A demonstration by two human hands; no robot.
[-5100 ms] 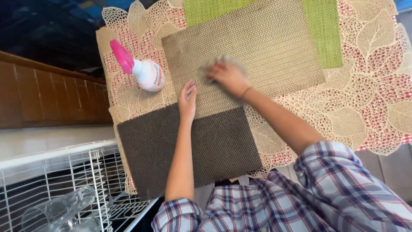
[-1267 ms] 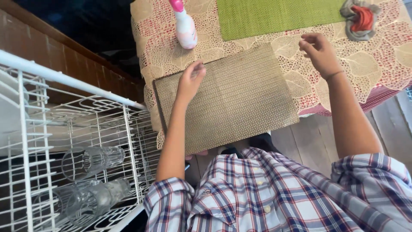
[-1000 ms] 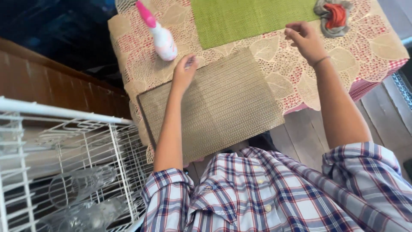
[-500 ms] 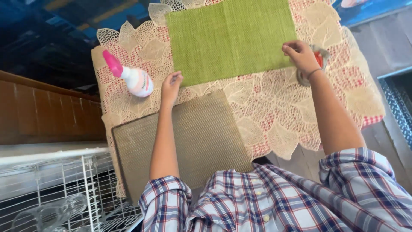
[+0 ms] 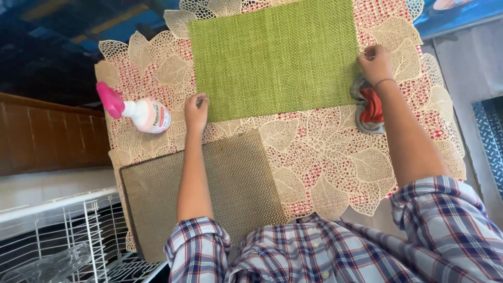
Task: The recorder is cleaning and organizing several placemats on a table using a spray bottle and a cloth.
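Observation:
A green woven placemat [image 5: 272, 57] lies across the far part of a table covered by a cream leaf-pattern lace cloth [image 5: 325, 157]. My left hand [image 5: 196, 111] pinches the mat's near left corner. My right hand [image 5: 374, 63] is closed on its right edge. A grey and red rag [image 5: 370, 112] lies on the lace just beside my right wrist. A brown woven placemat [image 5: 236, 183] sits at the near left of the table, partly under my left forearm.
A white spray bottle with a pink head [image 5: 141, 112] lies on its side at the table's left edge. A white wire rack [image 5: 63, 236] holding clear glassware stands at the lower left. Beside it runs a brown wooden ledge [image 5: 47, 136].
Earlier my right hand rubbed the brown mat with the rag. Both hands have since left that mat and reached to the green mat's edges; the rag now lies on the lace.

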